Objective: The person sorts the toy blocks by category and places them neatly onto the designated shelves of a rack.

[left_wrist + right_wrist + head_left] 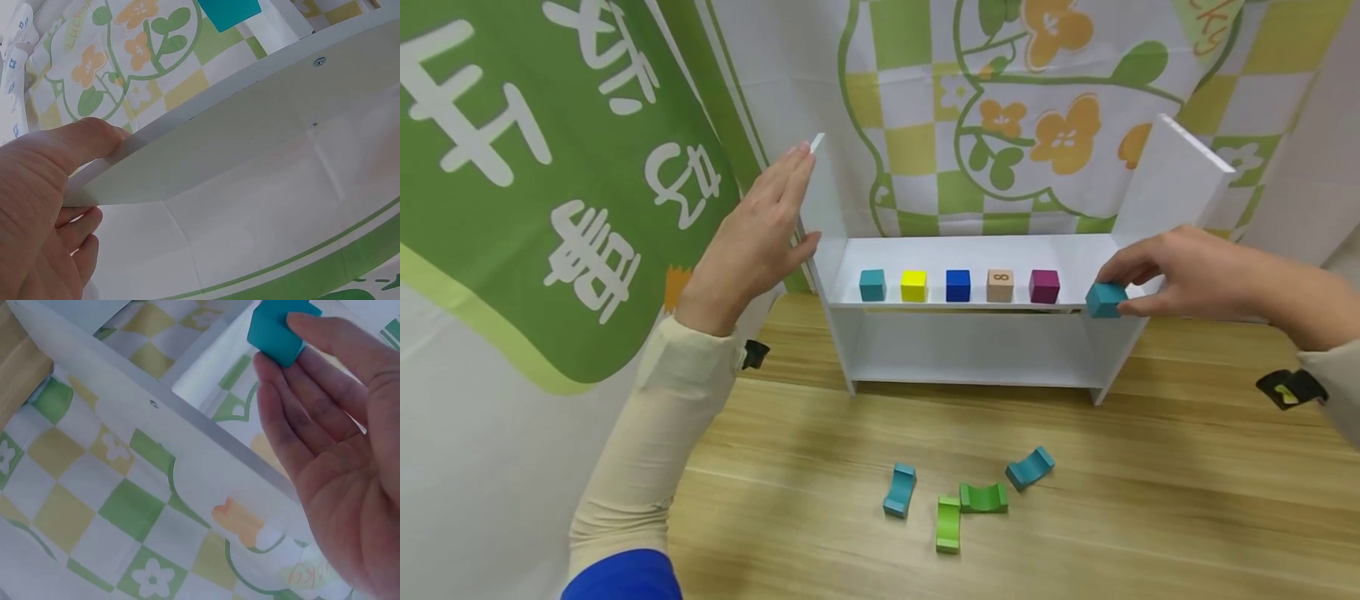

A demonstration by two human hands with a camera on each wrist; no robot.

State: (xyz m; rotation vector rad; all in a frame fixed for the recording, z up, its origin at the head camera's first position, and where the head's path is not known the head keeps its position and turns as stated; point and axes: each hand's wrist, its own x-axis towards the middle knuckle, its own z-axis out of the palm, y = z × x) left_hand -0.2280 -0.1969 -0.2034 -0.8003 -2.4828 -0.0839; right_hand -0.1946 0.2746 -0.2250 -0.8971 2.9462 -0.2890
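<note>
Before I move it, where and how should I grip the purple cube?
I'd pinch the purple cube by its left and right faces, probably from the front: it sits flat near the front edge of the white shelf, with gaps on both sides.

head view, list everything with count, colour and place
Table: 1, wooden, lower part
Shelf: 1, white, on table
Row cubes: 5, teal, yellow, blue, tan, purple, shelf's upper level
Held cube: 1, teal, shelf's right end
Curved blocks: 4, two blue, two green, on table
Patterned cloth: 1, multicoloured, behind shelf
Lettered panel: 1, green, white, left
Wrist devices: 2, black, both arms
Fabric: 1, blue, lower left
Sleeves: 2, cream, both arms
Left hand: 1, bare, on shelf's left wall
Right hand: 1, bare, pinching held cube
</note>
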